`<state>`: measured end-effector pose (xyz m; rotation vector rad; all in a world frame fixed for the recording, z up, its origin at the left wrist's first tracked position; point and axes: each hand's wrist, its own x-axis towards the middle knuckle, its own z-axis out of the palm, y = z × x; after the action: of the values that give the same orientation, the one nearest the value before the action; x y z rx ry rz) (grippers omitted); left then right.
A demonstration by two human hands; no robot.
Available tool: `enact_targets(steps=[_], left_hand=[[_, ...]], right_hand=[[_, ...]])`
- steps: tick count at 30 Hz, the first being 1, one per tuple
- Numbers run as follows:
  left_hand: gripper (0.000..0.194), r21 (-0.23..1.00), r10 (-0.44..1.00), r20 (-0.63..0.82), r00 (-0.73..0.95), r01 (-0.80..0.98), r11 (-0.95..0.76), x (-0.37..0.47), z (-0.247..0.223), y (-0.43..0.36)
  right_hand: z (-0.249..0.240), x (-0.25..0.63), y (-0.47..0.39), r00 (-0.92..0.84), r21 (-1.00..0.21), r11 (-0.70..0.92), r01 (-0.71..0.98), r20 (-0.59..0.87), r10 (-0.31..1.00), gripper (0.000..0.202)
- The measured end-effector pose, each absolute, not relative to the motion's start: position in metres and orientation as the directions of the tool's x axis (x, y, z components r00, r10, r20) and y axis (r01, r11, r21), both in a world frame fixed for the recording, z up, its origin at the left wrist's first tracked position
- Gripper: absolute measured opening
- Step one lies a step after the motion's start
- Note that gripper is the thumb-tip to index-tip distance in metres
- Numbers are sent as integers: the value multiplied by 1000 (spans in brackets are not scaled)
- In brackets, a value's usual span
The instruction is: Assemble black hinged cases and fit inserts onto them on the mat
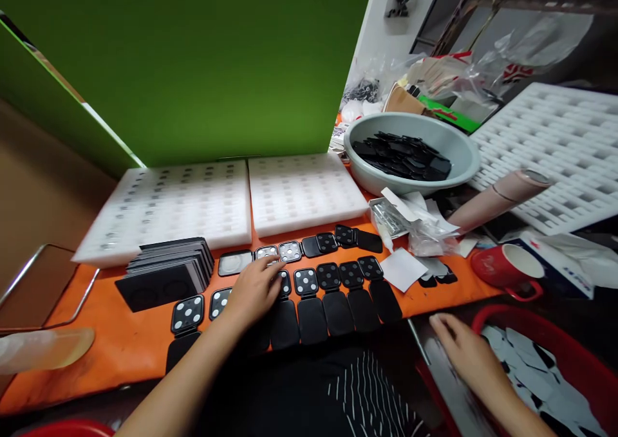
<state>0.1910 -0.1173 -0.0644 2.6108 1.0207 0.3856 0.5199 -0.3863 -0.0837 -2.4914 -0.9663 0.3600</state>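
My left hand (255, 289) reaches over the rows of flat black hinged cases, its fingers stretched out and bent slightly downward. Its fingertips are at a case with white dots (290, 251) in the back row, and the palm hides part of the front row. Several open cases lie in front, with dotted squares (306, 282) and plain black flaps (311, 321). My right hand (466, 350) is off the table's front edge, beside a red basin (502, 311) of white and black pieces. Motion blurs its fingers, and what they hold, if anything, is unclear.
White foam trays (309, 215) line the back against a green panel (232, 64). A stack of dark plates (168, 273) stands left. Rightward are a grey bowl (357, 160) of black pieces, a pink bottle (497, 199), a red mug (497, 266) and a white paper square (403, 269).
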Motion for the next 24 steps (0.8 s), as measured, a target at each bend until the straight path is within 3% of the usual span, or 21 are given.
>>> enact_targets(steps=[3,6,12,14,16,19,21,24], left_hand=[[30,426,663,137,735,561,-710,195,-64,-138],[29,445,650,151,745,536,-718,197,-63,-153],[29,485,625,186,758,482,-730,201,-67,-172],[29,495,610,188,770,462,-736,203,-68,-178],[29,511,597,197,778,438,-739,205,-69,-184],[29,546,586,222,780,398,-737,209,-71,-193],[30,570,576,227,785,372,-733,213,-72,-199],[29,578,539,219,813,337,-743,223,-74,-206]], right_hand=[[-121,501,-404,730,-635,-680,366,-257,633,40],[-142,482,-392,745,-712,-656,250,-292,600,43],[-132,490,-372,759,-587,-663,464,-122,639,41],[-122,499,-377,668,-552,-628,549,-163,726,42],[-111,506,-387,463,-520,-544,658,-290,838,36],[-92,510,-405,179,-469,-455,757,-521,834,27],[-78,507,-409,194,-459,-493,739,-556,808,30],[-61,487,-389,312,-558,-558,614,-478,821,43]])
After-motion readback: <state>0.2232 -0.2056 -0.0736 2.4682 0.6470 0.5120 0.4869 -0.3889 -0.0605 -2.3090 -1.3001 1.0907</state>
